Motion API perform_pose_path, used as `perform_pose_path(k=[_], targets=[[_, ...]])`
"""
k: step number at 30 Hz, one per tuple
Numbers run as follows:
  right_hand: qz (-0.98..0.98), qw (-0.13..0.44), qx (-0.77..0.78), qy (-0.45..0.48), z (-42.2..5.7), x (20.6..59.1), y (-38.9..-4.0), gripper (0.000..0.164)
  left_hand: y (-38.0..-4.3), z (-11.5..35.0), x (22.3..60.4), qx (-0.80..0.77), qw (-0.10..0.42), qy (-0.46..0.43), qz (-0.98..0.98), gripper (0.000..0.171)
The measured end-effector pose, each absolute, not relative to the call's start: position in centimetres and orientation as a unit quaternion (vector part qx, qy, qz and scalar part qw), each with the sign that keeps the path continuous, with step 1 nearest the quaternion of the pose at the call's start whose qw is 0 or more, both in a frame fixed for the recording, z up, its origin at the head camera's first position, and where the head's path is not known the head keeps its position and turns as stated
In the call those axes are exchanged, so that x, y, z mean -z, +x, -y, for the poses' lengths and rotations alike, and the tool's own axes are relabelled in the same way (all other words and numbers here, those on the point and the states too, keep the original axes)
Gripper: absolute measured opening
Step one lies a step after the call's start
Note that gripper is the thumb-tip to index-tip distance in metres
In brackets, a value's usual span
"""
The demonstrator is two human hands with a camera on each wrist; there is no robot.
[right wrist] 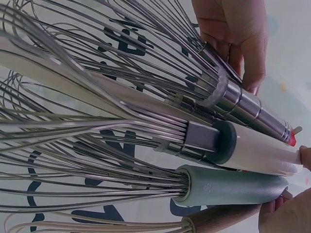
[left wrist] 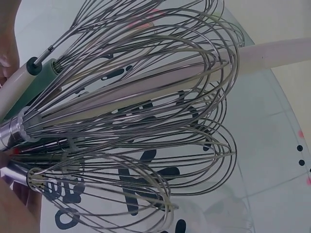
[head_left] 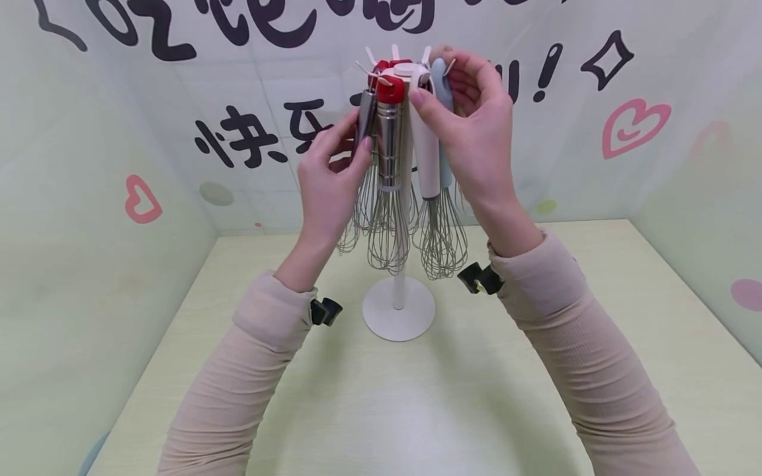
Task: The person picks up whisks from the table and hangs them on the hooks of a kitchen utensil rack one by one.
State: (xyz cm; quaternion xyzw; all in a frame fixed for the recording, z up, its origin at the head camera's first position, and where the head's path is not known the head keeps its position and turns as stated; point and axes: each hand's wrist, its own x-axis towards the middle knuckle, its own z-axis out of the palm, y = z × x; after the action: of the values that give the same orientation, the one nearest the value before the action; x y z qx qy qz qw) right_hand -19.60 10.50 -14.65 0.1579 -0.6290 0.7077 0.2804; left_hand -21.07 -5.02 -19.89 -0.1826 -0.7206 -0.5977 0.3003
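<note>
Whisks hang in a ring from a white rotating-style rack (head_left: 398,324) with hooks at its top. On its left side my left hand (head_left: 330,175) pinches the slim metal handle of a whisk (head_left: 366,119) between thumb and fingers. At the upper right, my right hand (head_left: 479,132) has its thumb on the top of a white-handled whisk (head_left: 426,155), while its fingers curl behind a light blue-handled whisk (head_left: 444,96). Between the hands hangs a red-topped steel whisk (head_left: 389,142). The right wrist view also has a brown-handled whisk (right wrist: 226,218) beside the fingers.
The rack stands on a pale wood-look table (head_left: 381,410) near the back wall. Printed panels (head_left: 286,73) with black lettering and pink hearts enclose the back and sides. Other whisks at the rear of the ring are partly hidden.
</note>
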Motion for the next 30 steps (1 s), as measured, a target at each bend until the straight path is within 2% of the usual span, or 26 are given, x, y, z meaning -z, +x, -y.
perform_pose_path(k=[30], targets=[[0.624,0.274,-0.715,0.157,-10.5,14.8,-19.4,0.049,-20.9,5.8,21.3,0.601,0.260,-0.192,0.731,0.036]])
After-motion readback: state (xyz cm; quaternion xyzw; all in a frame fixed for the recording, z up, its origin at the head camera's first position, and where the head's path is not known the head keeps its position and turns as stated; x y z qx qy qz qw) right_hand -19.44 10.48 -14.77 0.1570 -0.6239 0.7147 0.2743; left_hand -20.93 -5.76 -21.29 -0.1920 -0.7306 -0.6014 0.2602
